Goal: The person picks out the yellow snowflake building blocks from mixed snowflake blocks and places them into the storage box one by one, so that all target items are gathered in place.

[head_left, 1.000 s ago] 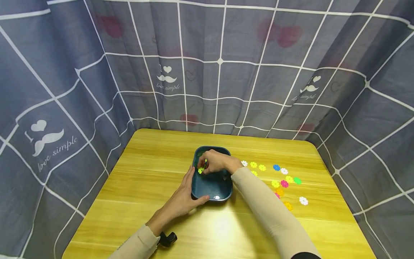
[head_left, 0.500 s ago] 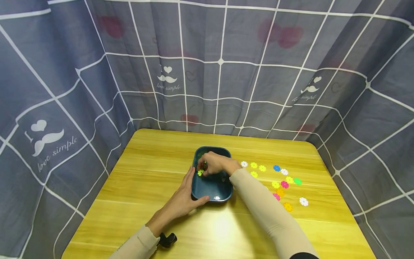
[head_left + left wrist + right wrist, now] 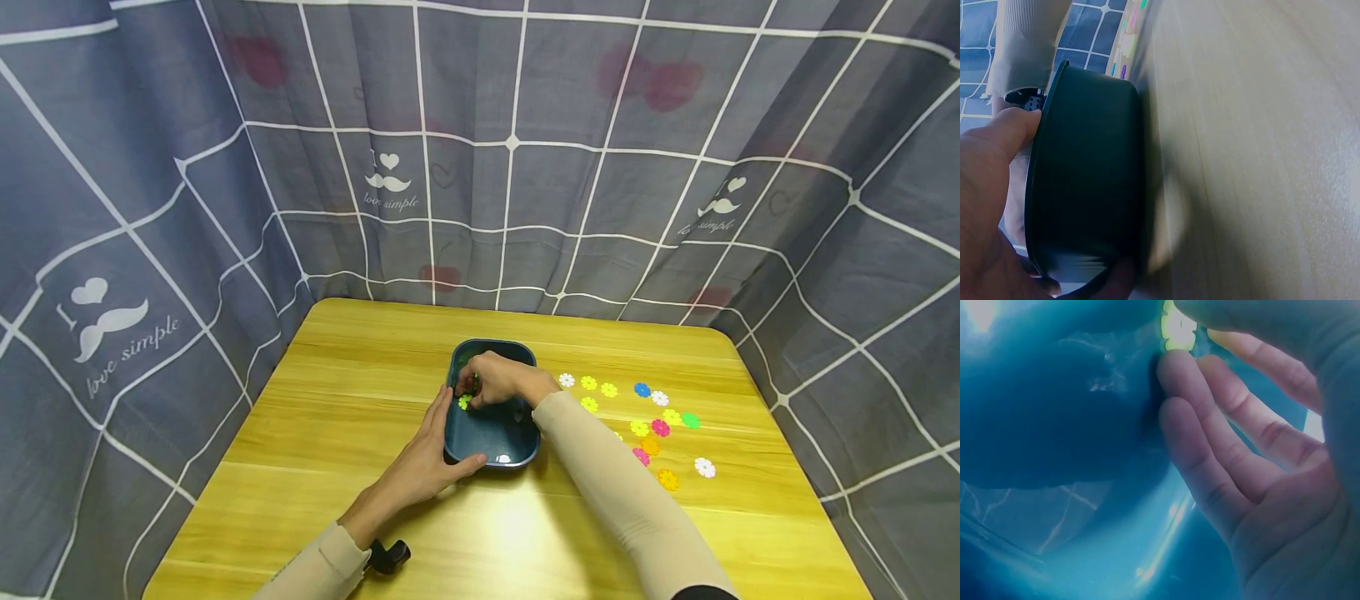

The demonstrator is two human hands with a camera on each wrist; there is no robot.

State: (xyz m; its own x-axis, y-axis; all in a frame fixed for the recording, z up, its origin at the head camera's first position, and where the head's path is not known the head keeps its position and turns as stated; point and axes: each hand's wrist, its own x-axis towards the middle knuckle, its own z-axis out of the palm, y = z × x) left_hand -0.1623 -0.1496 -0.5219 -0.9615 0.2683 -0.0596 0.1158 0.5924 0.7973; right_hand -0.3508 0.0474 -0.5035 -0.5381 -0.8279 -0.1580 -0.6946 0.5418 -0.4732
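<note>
Reaches down into the dark blue box [image 3: 491, 433] with the right hand [image 3: 498, 375], with curled fingers nearly meeting the thumb. Seems to pinch a yellow-green flower disc [image 3: 1179, 328] at those fingertips, inside the box; cannot tell how firmly. Braces the box from outside with the left hand [image 3: 423, 462], spread wide, fingers along one wall, thumb at the end nearest the body. Looks like handling a disc low in the box, whether gathering or releasing hard to tell. Probably calls next for a sure pinch and a steady box, leaving alone the loose discs [image 3: 660, 427] on the table [image 3: 352, 350], right of the right hand.
</note>
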